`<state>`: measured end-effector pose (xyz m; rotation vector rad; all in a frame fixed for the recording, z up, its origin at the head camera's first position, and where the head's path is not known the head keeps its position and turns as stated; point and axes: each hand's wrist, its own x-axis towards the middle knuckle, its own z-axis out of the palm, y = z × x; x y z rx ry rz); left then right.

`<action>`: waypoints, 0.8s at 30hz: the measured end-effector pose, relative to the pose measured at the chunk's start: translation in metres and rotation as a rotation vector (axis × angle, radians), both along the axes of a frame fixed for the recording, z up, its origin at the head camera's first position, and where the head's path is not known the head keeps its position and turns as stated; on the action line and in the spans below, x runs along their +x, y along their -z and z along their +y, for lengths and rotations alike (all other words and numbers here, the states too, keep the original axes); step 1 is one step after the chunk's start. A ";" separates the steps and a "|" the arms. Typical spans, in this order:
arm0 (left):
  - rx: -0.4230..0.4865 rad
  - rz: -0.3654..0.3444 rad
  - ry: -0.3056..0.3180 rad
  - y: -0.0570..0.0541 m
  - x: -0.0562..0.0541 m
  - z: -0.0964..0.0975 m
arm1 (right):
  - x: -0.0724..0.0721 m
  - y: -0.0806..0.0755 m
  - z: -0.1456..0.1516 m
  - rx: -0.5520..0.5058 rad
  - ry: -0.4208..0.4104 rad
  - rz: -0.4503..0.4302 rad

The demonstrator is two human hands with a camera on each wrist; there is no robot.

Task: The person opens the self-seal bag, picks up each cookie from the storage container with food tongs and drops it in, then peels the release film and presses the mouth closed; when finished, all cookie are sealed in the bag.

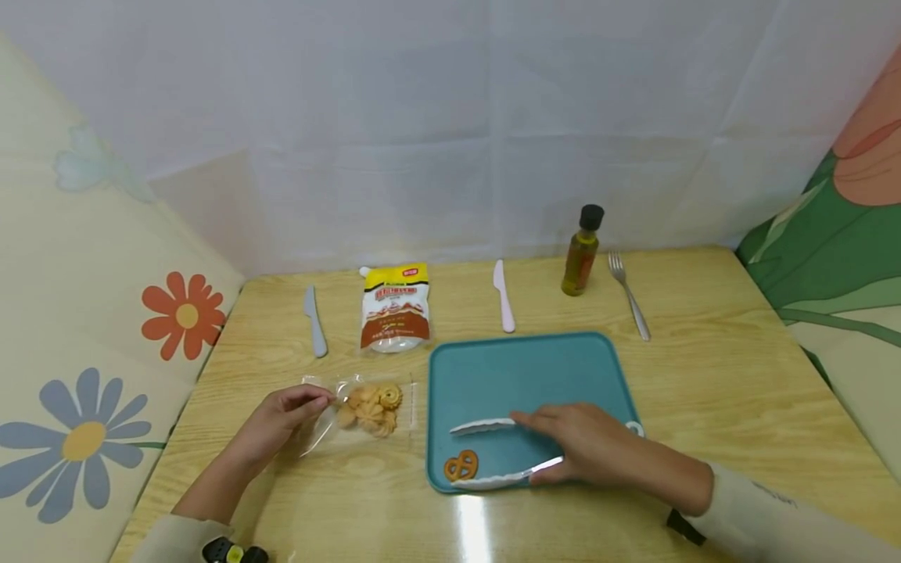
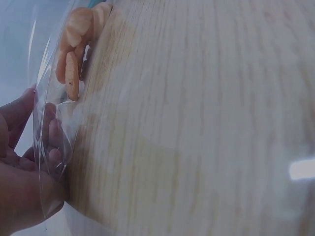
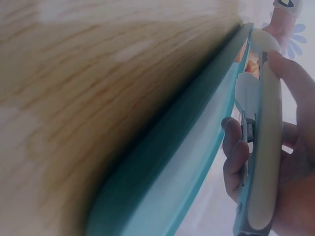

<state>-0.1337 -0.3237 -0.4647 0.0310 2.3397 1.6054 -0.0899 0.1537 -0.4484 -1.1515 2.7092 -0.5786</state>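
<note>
My left hand (image 1: 285, 414) pinches the open-looking left end of a clear plastic bag (image 1: 317, 434), which lies on the table with several golden cookies (image 1: 371, 408) inside. In the left wrist view, the film of the bag (image 2: 54, 147) passes between thumb and fingers. My right hand (image 1: 587, 442) grips a pair of white-tipped tongs (image 1: 486, 424) over the teal tray (image 1: 521, 367), their arms spread apart. One brown pretzel (image 1: 461, 465) lies at the tray's near left corner, between the tong tips and close to the nearer one. From the right wrist, the tongs (image 3: 266, 147) show along the tray's edge.
Behind the bag stand or lie a grey knife (image 1: 315, 322), a yellow, white and brown pouch (image 1: 396, 309) and a pink knife (image 1: 504, 297). A dark-capped oil bottle (image 1: 580, 254) stands at the back right beside a fork (image 1: 629, 297). White cloth (image 1: 422, 156) hangs behind the table.
</note>
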 end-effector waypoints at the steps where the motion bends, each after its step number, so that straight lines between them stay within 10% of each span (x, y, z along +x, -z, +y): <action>1: -0.001 0.000 0.000 0.000 0.000 0.000 | 0.000 0.000 0.000 0.003 0.000 0.001; 24: -0.011 -0.009 0.003 -0.001 -0.001 0.000 | -0.002 0.001 -0.003 0.029 -0.050 0.035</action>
